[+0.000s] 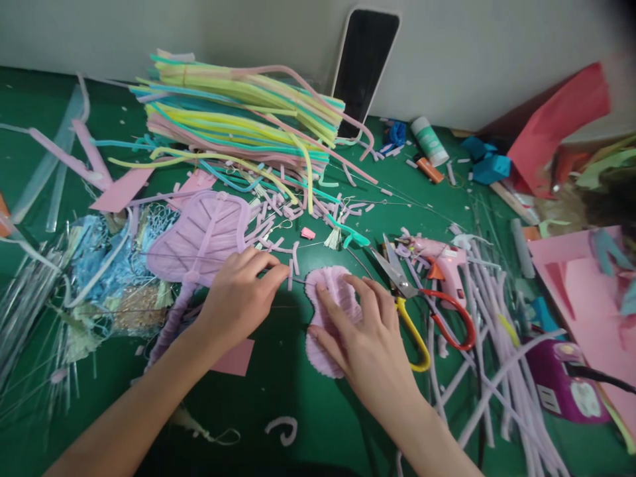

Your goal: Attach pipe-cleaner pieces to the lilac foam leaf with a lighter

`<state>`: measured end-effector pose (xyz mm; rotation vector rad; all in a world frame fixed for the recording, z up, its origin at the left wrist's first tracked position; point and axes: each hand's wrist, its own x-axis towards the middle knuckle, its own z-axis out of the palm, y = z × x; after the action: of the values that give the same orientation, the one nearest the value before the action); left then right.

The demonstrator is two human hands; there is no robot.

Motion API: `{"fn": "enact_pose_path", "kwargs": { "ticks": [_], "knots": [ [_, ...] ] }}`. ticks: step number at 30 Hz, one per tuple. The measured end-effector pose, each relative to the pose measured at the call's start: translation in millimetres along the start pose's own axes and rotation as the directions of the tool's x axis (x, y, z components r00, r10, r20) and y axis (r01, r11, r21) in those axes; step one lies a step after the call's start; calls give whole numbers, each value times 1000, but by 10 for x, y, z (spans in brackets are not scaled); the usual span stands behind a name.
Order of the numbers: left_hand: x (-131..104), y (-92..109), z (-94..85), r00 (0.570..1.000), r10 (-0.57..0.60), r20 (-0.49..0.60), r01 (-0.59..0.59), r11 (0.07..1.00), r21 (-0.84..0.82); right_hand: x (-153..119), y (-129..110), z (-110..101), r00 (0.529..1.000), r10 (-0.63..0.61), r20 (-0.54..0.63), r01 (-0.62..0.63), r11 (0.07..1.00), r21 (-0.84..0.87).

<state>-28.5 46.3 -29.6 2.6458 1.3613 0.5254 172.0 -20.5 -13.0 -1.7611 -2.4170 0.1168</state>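
On the green table lies a small lilac pipe-cleaner piece [325,358] with a wavy outline and ribs. My right hand [370,331] is spread over it, thumb and fingertips pressing it against the tabletop. From the left, my left hand [246,291] pinches a thin grey wire-like strand [298,281] whose far end meets the piece's upper left edge; whether it enters the piece I cannot tell. Behind my left hand rests a larger lilac pipe-cleaner leaf shape [199,238] with a wrapped stem. Scissors [405,288] with red and yellow handles lie open beside my right hand.
Bundled coloured pipe cleaners [238,112] lie at the back before a leaning phone [368,66]. A pink glue gun [447,258], loose lilac pipe cleaners [507,371] and a purple device [566,384] sit right. Blue netting [104,258] and clear sticks [30,311] are left.
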Motion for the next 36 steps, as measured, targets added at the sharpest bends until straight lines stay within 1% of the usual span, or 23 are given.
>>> {"fn": "enact_pose_path", "kwargs": {
  "ticks": [6,13,16,19,21,27,33,36],
  "knots": [
    [-1,-11,5,1000,5,25,-6,1000,15,49,-31,-1,999,5,-42,-3,999,46],
    [0,-10,17,999,10,39,-11,1000,24,85,-32,34,1000,4,-17,-3,999,51],
    [6,-10,16,999,14,32,-14,1000,25,90,-28,25,1000,8,-9,-7,994,114],
    [8,-13,18,999,16,30,-17,1000,22,114,-25,10,998,52,-24,-46,974,221],
    [5,-15,19,999,15,35,-16,1000,22,141,-25,11,995,87,-46,-72,962,262],
    [-3,-6,13,999,6,40,-8,999,37,214,-35,69,992,100,-82,-70,946,317],
    [2,-1,6,999,5,48,-7,999,36,267,-22,108,986,146,-85,-105,923,371],
    [-1,-4,6,999,9,51,-11,999,37,319,-15,120,980,167,-109,-116,921,373]
  ]
}}
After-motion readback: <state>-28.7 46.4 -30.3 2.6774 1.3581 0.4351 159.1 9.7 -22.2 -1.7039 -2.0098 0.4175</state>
